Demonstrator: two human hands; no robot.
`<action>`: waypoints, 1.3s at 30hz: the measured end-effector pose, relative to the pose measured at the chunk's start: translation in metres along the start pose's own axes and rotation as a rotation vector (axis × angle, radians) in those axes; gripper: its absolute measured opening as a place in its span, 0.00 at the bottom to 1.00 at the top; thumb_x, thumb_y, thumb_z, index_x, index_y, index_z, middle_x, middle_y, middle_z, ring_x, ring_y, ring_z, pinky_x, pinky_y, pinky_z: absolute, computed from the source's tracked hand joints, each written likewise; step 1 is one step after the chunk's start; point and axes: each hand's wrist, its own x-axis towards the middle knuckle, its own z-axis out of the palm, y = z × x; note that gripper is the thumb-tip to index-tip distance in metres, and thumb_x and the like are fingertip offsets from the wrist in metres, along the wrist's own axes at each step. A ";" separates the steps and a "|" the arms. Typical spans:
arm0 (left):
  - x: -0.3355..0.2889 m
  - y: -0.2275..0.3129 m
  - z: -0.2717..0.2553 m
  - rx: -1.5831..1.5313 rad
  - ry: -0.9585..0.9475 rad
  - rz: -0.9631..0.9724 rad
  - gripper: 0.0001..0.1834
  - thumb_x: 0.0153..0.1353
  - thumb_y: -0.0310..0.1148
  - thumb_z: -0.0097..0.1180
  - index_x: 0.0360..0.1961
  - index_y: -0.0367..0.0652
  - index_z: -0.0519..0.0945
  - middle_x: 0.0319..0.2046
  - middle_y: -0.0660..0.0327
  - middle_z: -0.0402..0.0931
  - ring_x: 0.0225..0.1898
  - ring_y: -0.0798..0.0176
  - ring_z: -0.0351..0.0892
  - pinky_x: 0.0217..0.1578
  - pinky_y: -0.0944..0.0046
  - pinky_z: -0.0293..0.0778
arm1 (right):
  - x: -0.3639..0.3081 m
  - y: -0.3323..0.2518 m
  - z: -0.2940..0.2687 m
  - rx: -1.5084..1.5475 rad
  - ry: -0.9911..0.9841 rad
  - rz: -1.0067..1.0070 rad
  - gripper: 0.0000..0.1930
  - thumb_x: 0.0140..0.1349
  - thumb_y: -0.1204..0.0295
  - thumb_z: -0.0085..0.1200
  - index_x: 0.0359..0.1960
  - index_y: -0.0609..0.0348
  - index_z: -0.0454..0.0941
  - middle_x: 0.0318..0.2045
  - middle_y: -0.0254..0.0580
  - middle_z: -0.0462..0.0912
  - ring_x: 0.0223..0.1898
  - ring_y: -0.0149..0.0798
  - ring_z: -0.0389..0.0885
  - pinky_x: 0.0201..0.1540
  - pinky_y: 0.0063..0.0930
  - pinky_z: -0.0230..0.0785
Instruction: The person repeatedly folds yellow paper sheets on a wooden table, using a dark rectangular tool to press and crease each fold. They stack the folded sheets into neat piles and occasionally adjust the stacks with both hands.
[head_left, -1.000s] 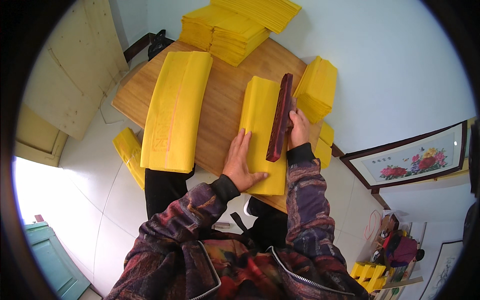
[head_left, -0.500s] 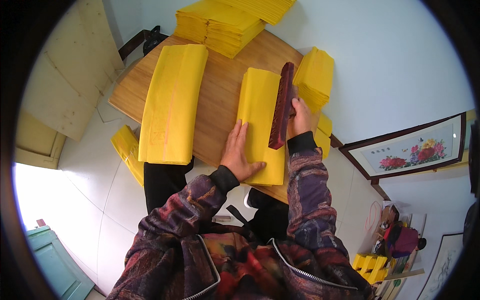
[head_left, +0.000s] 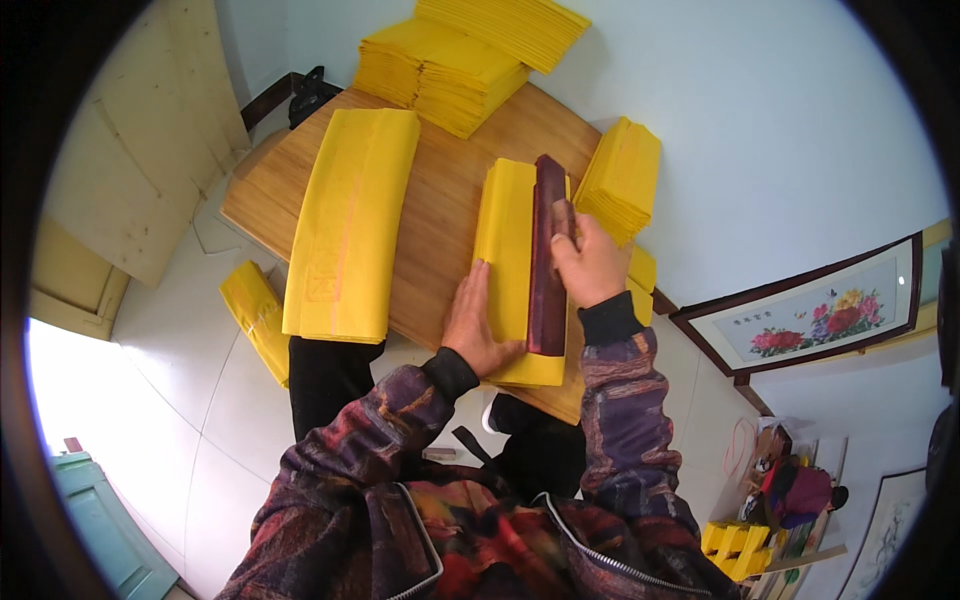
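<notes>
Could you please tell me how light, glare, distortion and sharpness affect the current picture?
In the head view, the floor washes out to white toward the left rim; in the head view, a small glint marks the framed flower picture, whose frame the fisheye bows; also in the head view, the right hand and dark red block look reasonably sharp.

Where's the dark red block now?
Head view, just right of centre: the block is in the right hand, over the right part of the yellow stack the left hand touches.
</notes>
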 end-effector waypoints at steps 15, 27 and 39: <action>0.000 -0.001 0.000 -0.002 0.017 0.017 0.60 0.35 0.41 0.71 0.63 0.31 0.46 0.62 0.40 0.47 0.65 0.44 0.47 0.63 0.57 0.47 | 0.003 -0.018 0.027 -0.381 -0.064 -0.002 0.17 0.51 0.62 0.48 0.34 0.66 0.69 0.26 0.63 0.78 0.31 0.61 0.77 0.35 0.50 0.69; -0.002 -0.002 0.000 -0.015 0.018 0.031 0.58 0.35 0.42 0.69 0.64 0.35 0.46 0.64 0.42 0.46 0.64 0.41 0.46 0.63 0.54 0.47 | 0.007 -0.024 0.028 -0.383 -0.129 0.032 0.18 0.51 0.63 0.48 0.35 0.68 0.70 0.29 0.64 0.77 0.33 0.61 0.76 0.38 0.49 0.68; -0.025 -0.001 -0.012 -0.008 -0.097 0.016 0.59 0.34 0.38 0.69 0.65 0.36 0.44 0.65 0.42 0.42 0.66 0.42 0.43 0.63 0.55 0.47 | 0.006 -0.027 0.042 -0.419 -0.176 0.072 0.18 0.52 0.62 0.46 0.36 0.66 0.70 0.32 0.64 0.77 0.36 0.62 0.76 0.41 0.50 0.67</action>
